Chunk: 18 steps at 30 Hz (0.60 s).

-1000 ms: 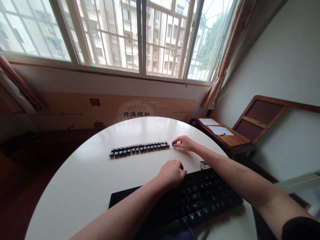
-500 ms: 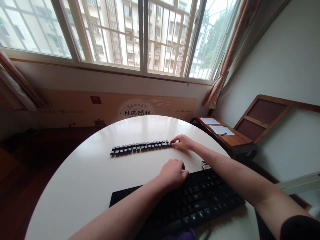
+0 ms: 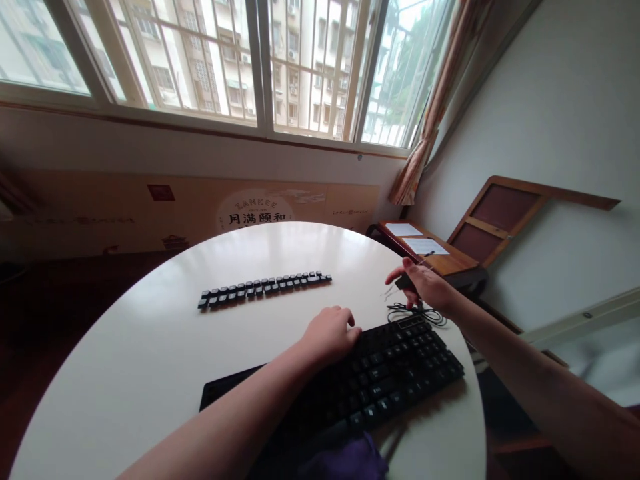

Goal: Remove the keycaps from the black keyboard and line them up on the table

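Note:
A black keyboard [image 3: 380, 380] lies at a slant on the white round table [image 3: 150, 360]. My left hand [image 3: 333, 331] grips its far edge, fingers curled over behind and thumb on top. Over the right side of the table, my right hand [image 3: 425, 283] is closed around a small black keycap puller [image 3: 404, 283] with thin wire ends sticking out. Beneath that hand, the coiled black cable [image 3: 423, 315] rests behind the keyboard. Two neat rows of loose black keycaps [image 3: 265, 288] stand farther back. My left forearm hides part of the keyboard.
A purple cloth [image 3: 350, 460] is at the keyboard's near edge. Beyond the table to the right stands a wooden side table [image 3: 445, 263] with papers and a pen. A printed cardboard panel [image 3: 195, 200] lines the wall under the window.
My right hand has left the right end of the keycap rows and moved right, where it now has the keycap puller. My left hand stays on the keyboard. The view has shifted right.

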{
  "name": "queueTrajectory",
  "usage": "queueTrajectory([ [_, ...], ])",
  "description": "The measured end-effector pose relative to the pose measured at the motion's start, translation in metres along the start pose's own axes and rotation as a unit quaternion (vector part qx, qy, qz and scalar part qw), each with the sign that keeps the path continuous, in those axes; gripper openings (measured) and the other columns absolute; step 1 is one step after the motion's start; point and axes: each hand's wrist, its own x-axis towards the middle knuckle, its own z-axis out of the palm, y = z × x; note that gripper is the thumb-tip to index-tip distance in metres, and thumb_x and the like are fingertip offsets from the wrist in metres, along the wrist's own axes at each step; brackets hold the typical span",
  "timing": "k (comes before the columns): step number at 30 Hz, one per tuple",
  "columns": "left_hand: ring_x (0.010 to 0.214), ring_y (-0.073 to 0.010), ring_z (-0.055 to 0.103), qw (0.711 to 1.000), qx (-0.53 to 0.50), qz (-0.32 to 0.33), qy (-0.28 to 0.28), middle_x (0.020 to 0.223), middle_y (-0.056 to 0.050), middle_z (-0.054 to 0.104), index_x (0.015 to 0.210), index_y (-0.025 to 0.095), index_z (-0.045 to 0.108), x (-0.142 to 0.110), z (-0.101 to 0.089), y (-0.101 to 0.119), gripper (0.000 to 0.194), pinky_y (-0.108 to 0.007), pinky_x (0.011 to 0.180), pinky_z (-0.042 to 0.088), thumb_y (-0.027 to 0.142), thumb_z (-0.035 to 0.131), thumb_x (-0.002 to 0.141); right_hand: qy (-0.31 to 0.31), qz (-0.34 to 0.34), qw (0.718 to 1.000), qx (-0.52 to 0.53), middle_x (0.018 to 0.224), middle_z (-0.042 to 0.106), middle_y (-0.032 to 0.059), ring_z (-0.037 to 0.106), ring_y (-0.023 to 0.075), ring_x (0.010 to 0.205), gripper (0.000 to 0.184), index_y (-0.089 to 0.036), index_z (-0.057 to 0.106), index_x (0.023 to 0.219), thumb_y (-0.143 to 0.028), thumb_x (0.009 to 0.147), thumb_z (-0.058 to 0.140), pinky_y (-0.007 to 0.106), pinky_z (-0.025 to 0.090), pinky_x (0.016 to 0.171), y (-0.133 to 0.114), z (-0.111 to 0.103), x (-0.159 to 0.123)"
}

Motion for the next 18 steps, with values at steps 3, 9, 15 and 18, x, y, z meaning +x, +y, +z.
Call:
queueTrajectory([
  [3,0.103,-0.0286,0.061,1.000,-0.002,0.003,-0.001,0.106,-0.011,0.067,0.095,0.020,0.067,0.002,0.000,0.000,0.026,-0.037,0.082,0.049,0.039,0.051,0.087,-0.027,0.097,0.991,0.090,0.043,0.040,-0.0083,0.037,0.0075,0.036,0.059,-0.018,0.058,0.079,-0.077,0.081,0.053,0.027,0.051,0.049,0.011,-0.002,-0.038],
  [9,0.103,-0.0288,0.060,1.000,0.003,0.011,-0.003,0.104,-0.011,0.067,0.094,0.020,0.066,0.002,-0.001,0.000,0.025,-0.037,0.081,0.048,0.038,0.051,0.088,0.031,0.100,0.984,0.142,0.041,0.024,-0.0115,0.026,0.0054,0.034,0.060,-0.021,0.043,0.065,-0.079,0.079,0.053,0.020,0.042,0.038,0.031,0.014,-0.057],
  [15,0.103,-0.0282,0.060,1.000,0.007,0.016,-0.005,0.103,-0.010,0.067,0.094,0.020,0.066,0.003,-0.001,0.000,0.024,-0.036,0.080,0.048,0.038,0.051,0.088,-0.009,0.100,0.986,0.131,0.042,0.023,-0.0115,0.020,0.0051,0.034,0.059,-0.021,0.043,0.065,-0.077,0.080,0.051,0.020,0.039,0.033,0.032,0.018,-0.043],
  [18,0.102,-0.0280,0.061,1.000,0.010,0.017,-0.005,0.104,-0.010,0.067,0.094,0.020,0.066,0.002,-0.001,0.000,0.024,-0.036,0.080,0.048,0.038,0.051,0.088,-0.027,0.114,0.987,0.106,0.043,0.022,-0.0117,0.020,0.0052,0.033,0.058,-0.021,0.042,0.065,-0.077,0.081,0.049,0.021,0.040,0.033,0.031,0.019,-0.039],
])
